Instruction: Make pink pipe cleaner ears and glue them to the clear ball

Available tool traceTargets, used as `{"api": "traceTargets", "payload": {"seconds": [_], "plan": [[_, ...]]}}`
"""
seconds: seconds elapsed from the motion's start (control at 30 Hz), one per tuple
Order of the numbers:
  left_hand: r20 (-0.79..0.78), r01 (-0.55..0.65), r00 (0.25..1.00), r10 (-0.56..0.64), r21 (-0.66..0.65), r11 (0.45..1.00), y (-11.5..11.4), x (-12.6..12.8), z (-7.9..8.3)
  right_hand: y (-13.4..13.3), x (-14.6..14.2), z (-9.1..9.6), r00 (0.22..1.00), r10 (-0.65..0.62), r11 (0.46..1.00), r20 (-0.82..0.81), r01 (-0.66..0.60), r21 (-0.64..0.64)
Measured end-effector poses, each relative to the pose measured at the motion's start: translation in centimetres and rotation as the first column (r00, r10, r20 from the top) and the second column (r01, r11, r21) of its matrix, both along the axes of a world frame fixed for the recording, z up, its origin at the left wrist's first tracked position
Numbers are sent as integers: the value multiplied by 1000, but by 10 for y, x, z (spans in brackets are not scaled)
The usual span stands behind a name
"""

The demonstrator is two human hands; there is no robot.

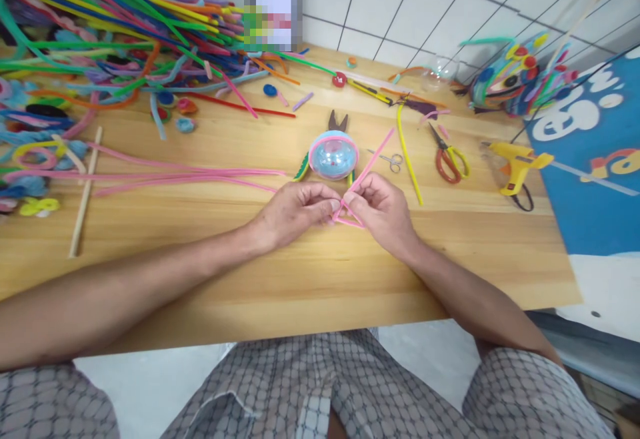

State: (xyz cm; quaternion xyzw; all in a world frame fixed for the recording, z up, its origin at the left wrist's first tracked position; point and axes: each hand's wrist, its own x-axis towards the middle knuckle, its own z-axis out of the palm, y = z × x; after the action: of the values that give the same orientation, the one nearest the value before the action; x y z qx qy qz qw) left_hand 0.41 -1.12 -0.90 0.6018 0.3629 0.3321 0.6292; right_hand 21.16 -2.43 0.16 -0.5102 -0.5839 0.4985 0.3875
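Between my two hands is a pink pipe cleaner (371, 162), bent into a small loop below the fingers, with one straight end sticking up to the right. My left hand (305, 211) pinches it where the strands cross. From the other side my right hand (383, 212) pinches it at the same crossing, thumb and finger closed. Just beyond the hands sits a clear plastic dome (333, 157) with a pink and light blue rim. It rests over pliers (338, 121) whose jaws and green handles show. Several straight pink pipe cleaners (200, 177) lie left of my left hand.
A big heap of coloured pipe cleaners (150, 25) fills the back left. A wooden stick (86, 192) lies at left. Toward the right are small scissors (393, 161), red-and-yellow scissors (450, 159), a yellow pipe cleaner (410, 155) and a yellow glue gun (517, 164). A phone (273, 2) stands behind.
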Motion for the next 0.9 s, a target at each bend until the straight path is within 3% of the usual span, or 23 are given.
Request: {"api": "traceTargets", "payload": {"seconds": [0.2, 0.7, 0.8, 0.83, 0.87, 0.9], "plan": [[78, 82, 994, -71, -153, 985, 7, 0, 0, 5, 6, 1, 997, 23, 998, 78, -27, 50], [61, 122, 991, -116, -115, 986, 5, 0, 5, 4, 6, 7, 993, 119, 992, 13, -120, 25], [54, 117, 992, -110, -130, 985, 4, 0, 7, 4, 12, 4, 993, 15, 977, 114, -39, 208], [59, 116, 992, -109, -143, 983, 4, 0, 9, 5, 15, 3, 986, -43, 938, 162, -16, 346], [66, 117, 992, -108, -160, 980, 4, 0, 10, 6, 19, 1, 972, -100, 865, 214, -21, 501], [76, 119, 991, -107, -176, 977, 4, 0, 12, 7, 22, 0, 953, -146, 760, 267, -65, 647]]}}
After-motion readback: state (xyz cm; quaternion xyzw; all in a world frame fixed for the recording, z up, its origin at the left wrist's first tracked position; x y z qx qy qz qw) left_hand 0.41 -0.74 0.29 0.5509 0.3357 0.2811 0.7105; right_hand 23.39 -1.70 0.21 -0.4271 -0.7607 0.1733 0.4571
